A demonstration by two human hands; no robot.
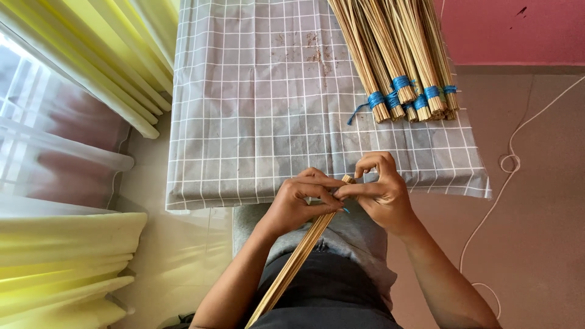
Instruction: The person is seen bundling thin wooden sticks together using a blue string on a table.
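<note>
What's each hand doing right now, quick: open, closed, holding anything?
Left hand: closed around the bundle of thin sticks near its top end.
Right hand: fingers pinched shut on the same bundle's tip.

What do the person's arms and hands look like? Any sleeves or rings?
Both forearms are bare, with no sleeves showing. The left hand and right hand wear no gloves. I see no rings, watch or bracelets. Nail details are too small to tell.
</note>
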